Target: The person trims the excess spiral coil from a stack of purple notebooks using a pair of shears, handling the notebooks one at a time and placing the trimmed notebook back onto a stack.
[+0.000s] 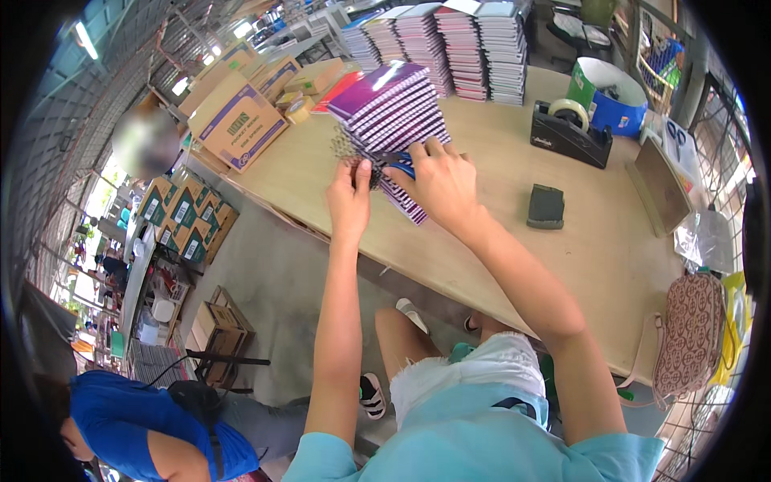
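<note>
A tall stack of purple spiral notebooks (395,112) stands in front of me near the table's front edge. Loose coils of dark spiral wire (344,143) stick out at its left side. My left hand (350,197) is closed in a pinch at these coils, thumb and fingers together. My right hand (443,183) grips blue-handled pliers (400,164) against the stack, their jaws pointing left toward the wire near my left fingers. The exact contact of jaws and wire is too small to make out.
The wooden table (490,249) holds a black tape dispenser (572,132), a small dark block-like object (546,206) and several notebook stacks (482,48) behind. Cardboard boxes (238,124) stand at left, a green-and-blue container (614,92) at right. A person in blue (152,426) is at lower left.
</note>
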